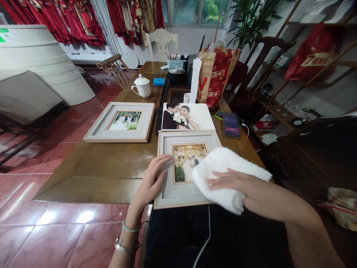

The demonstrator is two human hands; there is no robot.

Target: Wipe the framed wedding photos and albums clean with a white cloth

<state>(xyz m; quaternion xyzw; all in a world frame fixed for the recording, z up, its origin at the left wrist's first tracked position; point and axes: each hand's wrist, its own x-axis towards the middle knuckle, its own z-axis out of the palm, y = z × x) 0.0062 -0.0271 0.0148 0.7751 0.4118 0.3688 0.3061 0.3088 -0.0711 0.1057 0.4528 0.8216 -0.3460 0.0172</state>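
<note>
A light wooden picture frame (167, 143) with a small photo lies flat at the near edge of the wooden table (111, 167). My left hand (152, 180) rests on the frame's left border, fingers stretched flat. My right hand (231, 182) presses flat on a folded white towel (223, 163) that covers the frame's right side and part of the photo.
A second frame (121, 122) lies to the left, an unframed photo print (186, 117) and a phone (231, 125) just beyond. Further back stand a white teapot (142, 86), a blue box (159, 81), a red shopping bag (216, 74) and chairs. Shelves run along the right.
</note>
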